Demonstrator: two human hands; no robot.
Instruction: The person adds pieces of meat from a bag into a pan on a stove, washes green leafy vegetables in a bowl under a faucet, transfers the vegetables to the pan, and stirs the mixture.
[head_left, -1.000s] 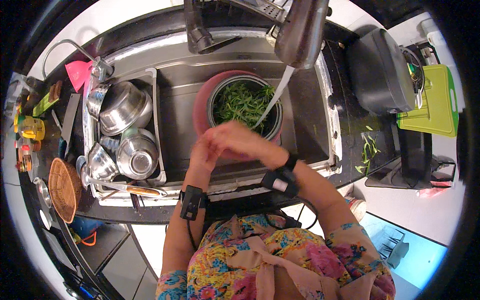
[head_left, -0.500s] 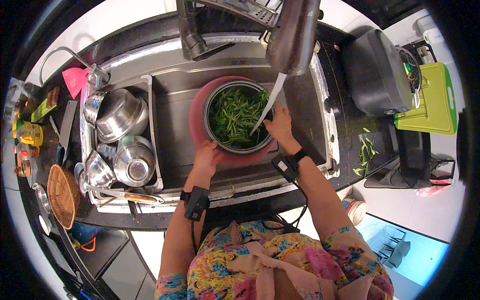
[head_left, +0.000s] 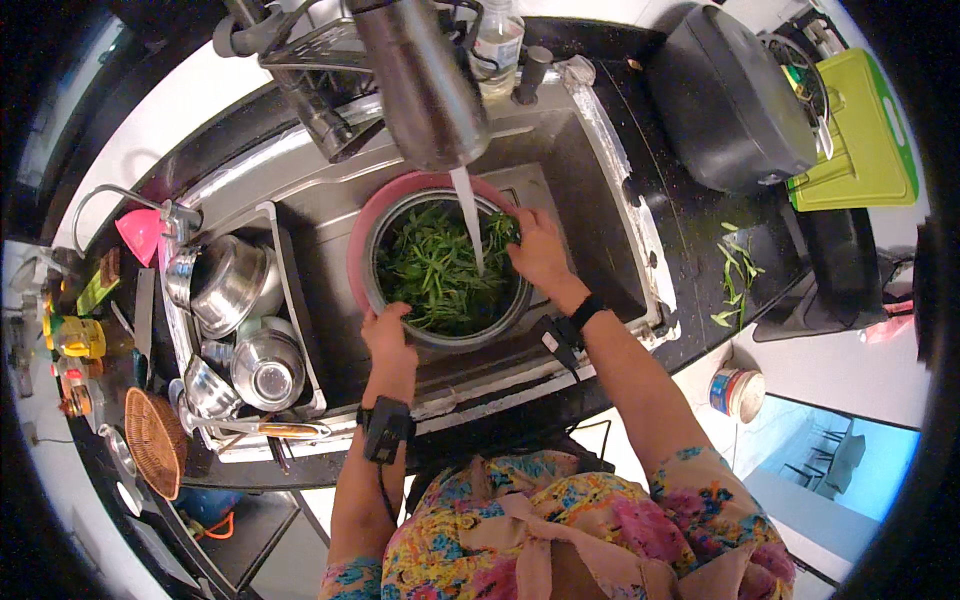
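Note:
Leafy green stems (head_left: pixel 435 260) fill a round, metal-rimmed pot (head_left: pixel 455 340), which sits over a pink basin (head_left: pixel 362 235) in the sink. A stream of water (head_left: pixel 467 215) falls from the dark faucet (head_left: pixel 425 100) onto the greens. My left hand (head_left: pixel 388 335) grips the pot's near-left rim, thumb on top and fingers curled at the outside. On the right side, my right hand (head_left: pixel 540 250) holds the rim, its fingertips reaching over the edge by the leaves. The undersides of both grips are hidden.
Left of the basin stands a rack (head_left: pixel 290 290) of steel bowls and pots (head_left: pixel 270 370). A ladle (head_left: pixel 270 429) lies across its near edge. On the right counter are loose green sprigs (head_left: pixel 737 275), a black appliance (head_left: pixel 735 110) and a green cutting board (head_left: pixel 855 130). A wicker basket (head_left: pixel 155 443) sits lower left.
The view has shifted and turned. Pink now shows along the basin's far side instead of its near side, so the pot sits nearer within it. Both hands stay on the rim.

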